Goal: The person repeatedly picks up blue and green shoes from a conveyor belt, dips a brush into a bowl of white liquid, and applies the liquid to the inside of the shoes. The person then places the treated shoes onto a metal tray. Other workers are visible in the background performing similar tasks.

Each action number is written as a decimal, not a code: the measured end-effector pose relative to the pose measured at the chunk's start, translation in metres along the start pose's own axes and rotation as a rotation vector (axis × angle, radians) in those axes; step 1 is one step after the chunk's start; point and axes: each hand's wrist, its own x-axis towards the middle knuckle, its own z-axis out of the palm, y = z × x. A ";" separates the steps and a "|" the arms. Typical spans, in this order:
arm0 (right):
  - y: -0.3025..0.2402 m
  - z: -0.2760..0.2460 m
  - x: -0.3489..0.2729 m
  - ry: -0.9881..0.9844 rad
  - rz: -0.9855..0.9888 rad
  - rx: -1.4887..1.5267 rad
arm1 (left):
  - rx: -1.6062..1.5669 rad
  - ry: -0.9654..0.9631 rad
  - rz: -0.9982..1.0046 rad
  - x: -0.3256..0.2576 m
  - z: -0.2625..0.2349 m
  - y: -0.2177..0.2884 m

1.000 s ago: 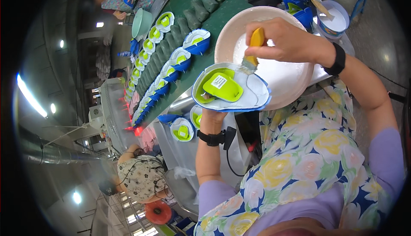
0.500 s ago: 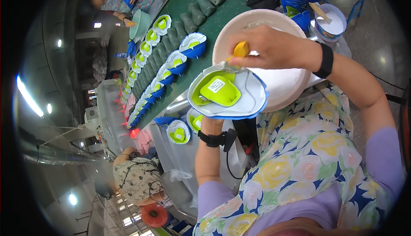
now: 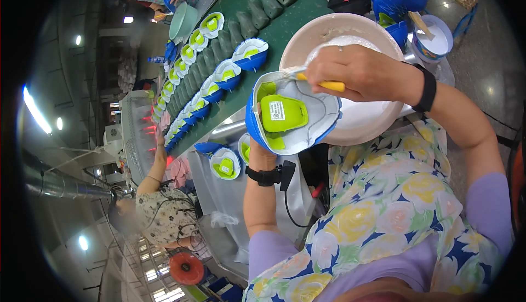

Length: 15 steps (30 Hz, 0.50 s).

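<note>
My left hand point(image 3: 261, 146) holds up a blue shoe upper point(image 3: 320, 113) from below, its fingers mostly hidden. White lining and a bright green tongue point(image 3: 285, 112) with a white label face upward. Gripped in my right hand point(image 3: 359, 73) is a yellow-handled brush point(image 3: 331, 86), whose bristles meet the upper's far rim. Just beyond and under my right hand stands a pale pink basin point(image 3: 298, 33) with white liquid point(image 3: 361, 110) in it.
Rows of similar uppers point(image 3: 224, 75) and dark grey foot-shaped forms point(image 3: 258, 14) line a green conveyor belt point(image 3: 276, 33). More uppers point(image 3: 225, 163) lie beside my left forearm. A pail of white liquid point(image 3: 435, 42) stands at the far right. Two other people work along the line.
My left hand has tilted the upper, so more of its inside and blue left side shows. The brush has moved to the upper's far rim. The person at left now reaches toward the belt.
</note>
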 end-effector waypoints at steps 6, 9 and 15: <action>0.000 -0.017 -0.017 0.072 0.158 0.074 | -0.146 -0.177 -0.019 0.001 0.000 0.008; 0.002 -0.011 0.010 0.280 0.149 0.039 | -0.069 -0.143 -0.003 0.012 0.011 0.006; 0.012 -0.011 0.014 0.124 0.680 0.126 | -0.002 0.018 0.090 0.035 -0.024 0.016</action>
